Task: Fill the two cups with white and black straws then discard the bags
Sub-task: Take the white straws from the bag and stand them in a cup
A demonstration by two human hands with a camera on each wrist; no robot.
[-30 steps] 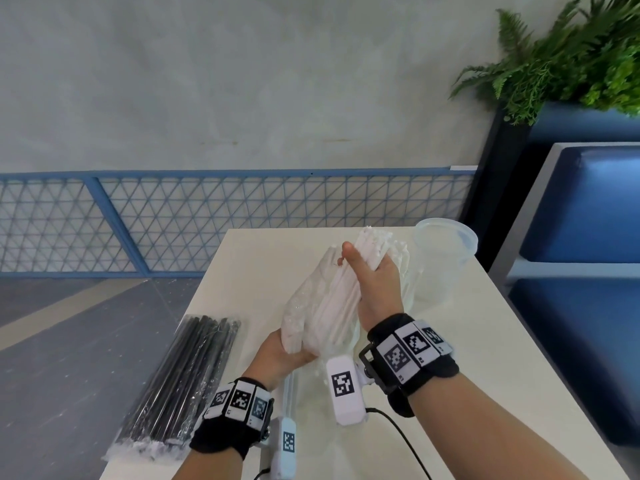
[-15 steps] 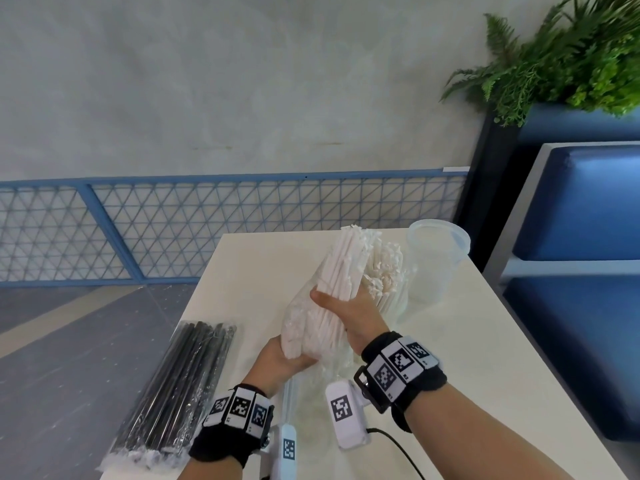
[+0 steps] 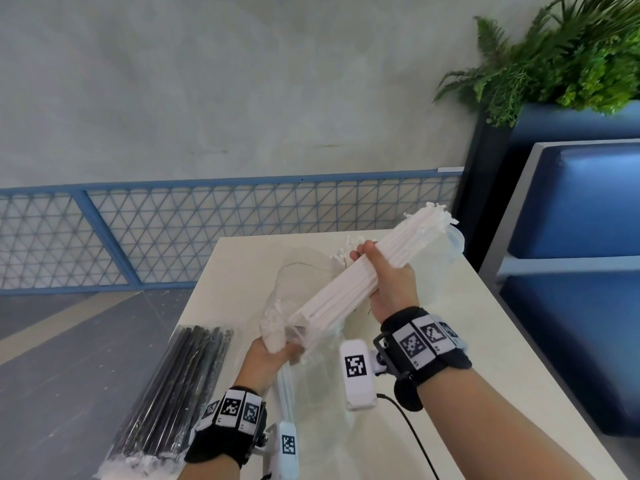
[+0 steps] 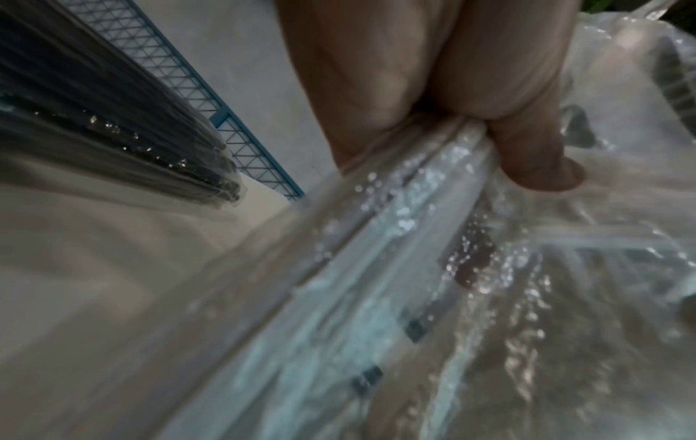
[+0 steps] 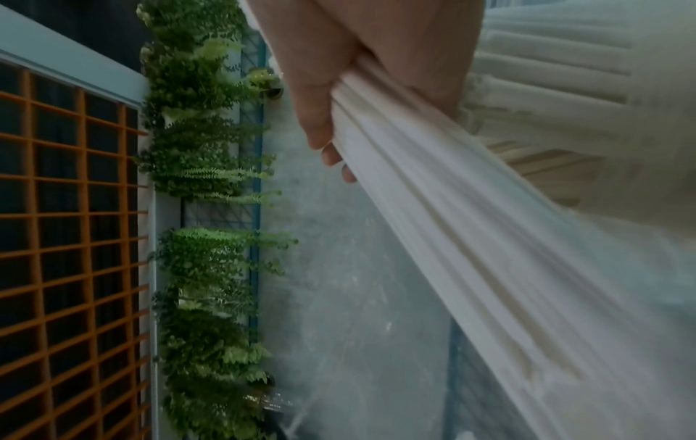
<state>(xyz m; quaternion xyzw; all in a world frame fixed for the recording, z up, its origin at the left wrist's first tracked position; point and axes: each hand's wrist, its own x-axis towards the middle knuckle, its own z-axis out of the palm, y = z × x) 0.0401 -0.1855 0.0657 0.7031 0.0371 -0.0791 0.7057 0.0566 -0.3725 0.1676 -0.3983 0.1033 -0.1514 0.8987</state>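
My right hand (image 3: 388,285) grips a thick bundle of white straws (image 3: 346,292) around its middle. The bundle slants up and right, with its frayed top ends over the clear cup (image 3: 455,242) at the table's far right. The lower ends are still inside the clear bag (image 3: 277,317), whose bottom my left hand (image 3: 273,355) pinches just above the table. In the left wrist view my fingers (image 4: 527,148) clamp the crinkled bag (image 4: 489,297). The right wrist view shows my fingers (image 5: 331,128) wrapped round the straws (image 5: 471,238). A sealed bag of black straws (image 3: 176,386) lies at the table's left edge.
The cream table (image 3: 485,341) is narrow, with floor off its left edge. A blue mesh railing (image 3: 207,230) runs behind it. A blue bench (image 3: 571,306) and a planter with ferns (image 3: 571,57) stand to the right. More white straw ends (image 3: 341,252) show behind my right hand.
My right hand slid down the bundle, then drew it up and to the right, part way out of the bag and over the cup. My left hand kept hold of the bag's bottom.
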